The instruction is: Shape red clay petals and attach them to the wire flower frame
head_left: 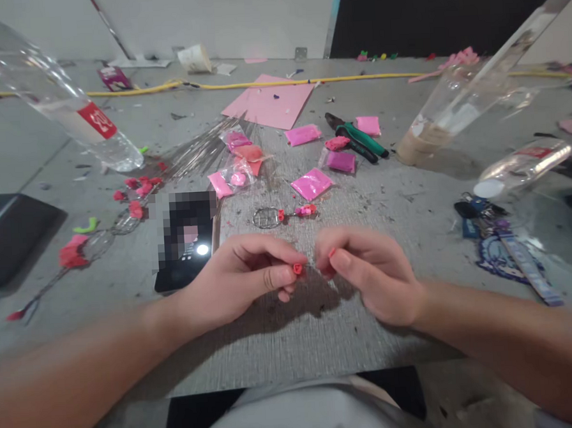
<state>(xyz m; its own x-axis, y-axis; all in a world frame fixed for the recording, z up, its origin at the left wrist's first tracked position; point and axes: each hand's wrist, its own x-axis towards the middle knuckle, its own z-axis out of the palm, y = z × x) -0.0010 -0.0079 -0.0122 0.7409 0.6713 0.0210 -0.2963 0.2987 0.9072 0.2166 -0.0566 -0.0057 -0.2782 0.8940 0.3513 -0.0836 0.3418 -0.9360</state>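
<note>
Two closed grips: left hand (296, 264) holds a rosette (297, 269) facing the camera, axis unclear; right hand (365, 267), red bit (332, 252).

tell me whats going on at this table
A person is working with small bits of red material. The left hand pinches a little red piece with thumb and fingers, and the right hand, close by but apart from it, holds another red bit. Just beyond them lies a small wire piece with red and pink bits on it. Farther back are pink packets and green-handled pliers.
</note>
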